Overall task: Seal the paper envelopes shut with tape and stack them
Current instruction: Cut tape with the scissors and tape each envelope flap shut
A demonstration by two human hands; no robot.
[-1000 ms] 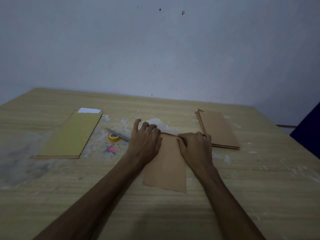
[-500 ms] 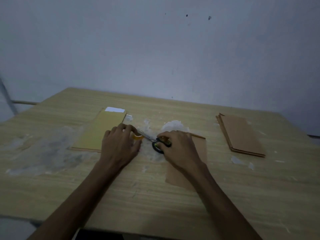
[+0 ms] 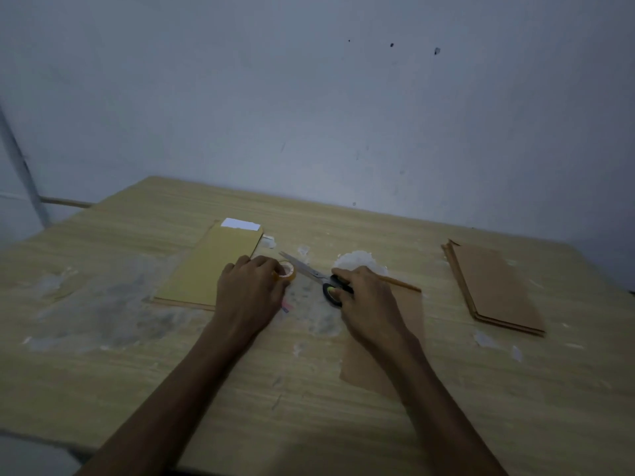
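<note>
Two hands are busy on the wooden table [image 3: 103,338]: the left hand [image 3: 249,297] curls around a small tape roll [image 3: 287,270], and the right hand [image 3: 369,304] grips the black handles of the scissors [image 3: 318,278]. A brown envelope [image 3: 409,314] lies flat under the right wrist. A yellow envelope pile [image 3: 213,266] sits just left, a brown stack [image 3: 494,286] well off right.
</note>
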